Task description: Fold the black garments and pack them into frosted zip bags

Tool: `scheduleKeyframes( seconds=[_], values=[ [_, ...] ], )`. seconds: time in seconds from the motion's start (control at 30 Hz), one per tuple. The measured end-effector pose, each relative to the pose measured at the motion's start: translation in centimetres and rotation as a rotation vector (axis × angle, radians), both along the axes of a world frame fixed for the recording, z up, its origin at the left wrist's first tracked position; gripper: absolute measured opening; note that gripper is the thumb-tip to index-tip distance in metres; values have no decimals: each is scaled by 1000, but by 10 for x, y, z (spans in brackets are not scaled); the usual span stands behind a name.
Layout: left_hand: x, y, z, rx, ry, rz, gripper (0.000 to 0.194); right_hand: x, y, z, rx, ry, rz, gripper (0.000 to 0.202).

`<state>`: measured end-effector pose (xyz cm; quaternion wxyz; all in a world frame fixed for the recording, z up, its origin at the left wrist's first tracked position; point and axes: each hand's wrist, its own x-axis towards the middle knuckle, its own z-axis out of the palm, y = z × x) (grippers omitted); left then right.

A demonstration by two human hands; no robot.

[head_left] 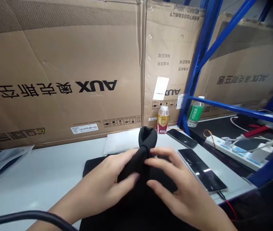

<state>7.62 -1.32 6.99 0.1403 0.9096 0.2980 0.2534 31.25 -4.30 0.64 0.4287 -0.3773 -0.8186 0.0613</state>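
A black cloth (136,163) lies over the front middle of the white table, its upper part bunched into an upright fold with a small loop at the top. My left hand (112,179) grips this fold from the left, thumb in front and the other fingers hidden behind the cloth. On the right side, my right hand (175,176) has its fingers apart, with the fingertips touching or very near the fold. Below the hands the cloth spreads down out of view.
Large cardboard boxes (62,64) stand behind the table (45,173). A red-yellow bottle (162,120), two phones (202,170) and a white packet (122,141) lie around the cloth. A plastic bag (4,160) is at left; a blue rack and power strip (235,152) are at right.
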Motion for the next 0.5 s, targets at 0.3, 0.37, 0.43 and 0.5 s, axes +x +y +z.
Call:
scheduleKeyframes(
  seconds=[0.3,0.37,0.43,0.5],
  values=[
    [-8,0,0,992,399,-3,33,29,25,-10,135,-284,-192,47],
    [-13,-9,-12,977,466,28,34,37,25,-4,-103,-328,-174,39],
    [-20,-21,-30,851,519,41,32,46,20,5,-380,-345,-108,30],
    [-30,-32,-50,737,508,42,28,51,12,12,-611,-315,-29,29]
  ],
)
